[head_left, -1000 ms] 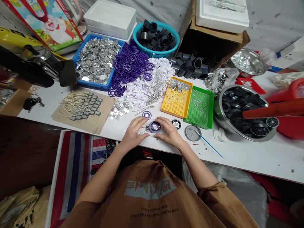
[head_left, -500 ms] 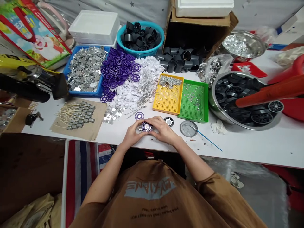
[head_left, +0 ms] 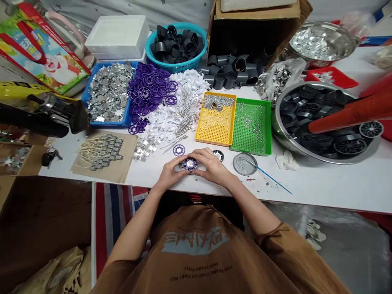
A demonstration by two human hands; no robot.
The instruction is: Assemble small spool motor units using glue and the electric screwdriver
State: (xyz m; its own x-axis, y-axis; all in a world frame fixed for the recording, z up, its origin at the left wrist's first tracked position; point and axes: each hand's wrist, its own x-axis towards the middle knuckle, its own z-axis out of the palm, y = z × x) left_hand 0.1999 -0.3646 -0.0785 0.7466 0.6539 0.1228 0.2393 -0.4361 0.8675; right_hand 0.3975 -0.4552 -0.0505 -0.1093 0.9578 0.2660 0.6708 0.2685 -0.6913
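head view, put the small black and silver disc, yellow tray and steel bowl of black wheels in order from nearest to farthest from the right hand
From the right hand:
1. Small black-and-silver disc: on the table, just past the fingertips.
2. Yellow tray: straight ahead, beyond the disc.
3. Steel bowl of black wheels: well off to the right.
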